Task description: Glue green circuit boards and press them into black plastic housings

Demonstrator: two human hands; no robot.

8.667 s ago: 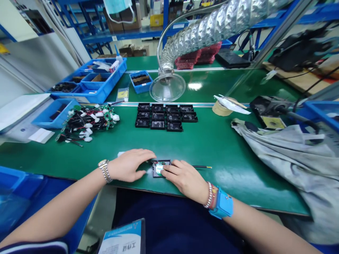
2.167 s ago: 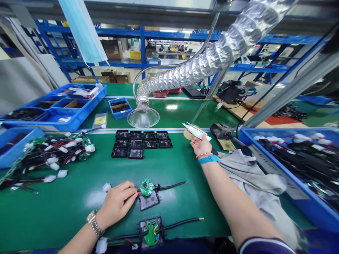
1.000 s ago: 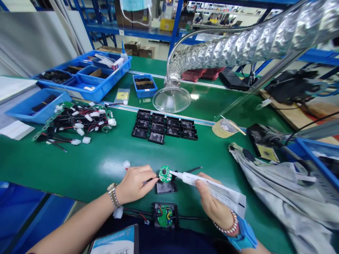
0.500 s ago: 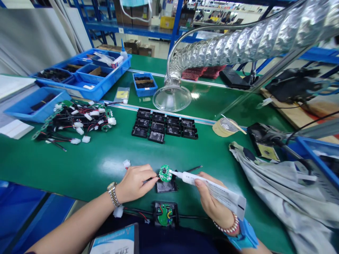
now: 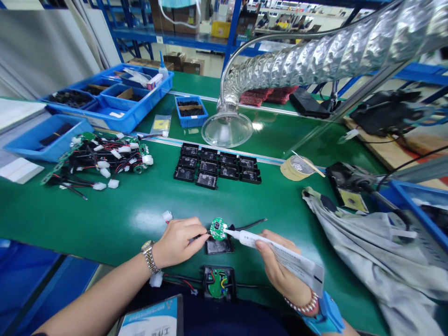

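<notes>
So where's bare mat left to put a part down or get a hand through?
Green mat shows between the wired boards and left hand, and between the black housings and the tape roll. Crowded: front edge, around the circuit board, the open housing and the wired unit by the right hand.

Your view was bright and evenly lit, with the light seeming to fall from overhead: a pale patch of glare lay on the green bench mat (image 5: 147, 224), and hard highlights flared along the foil duct (image 5: 315, 51). Shadows stayed soft and faint. The green circuit board (image 5: 219, 229) and the white tube (image 5: 276, 254) looked fairly sharp, though fine detail went slightly soft. Your wide lens bowed the blue shelving upright (image 5: 230, 28) and stretched everything toward the frame edges.
</notes>
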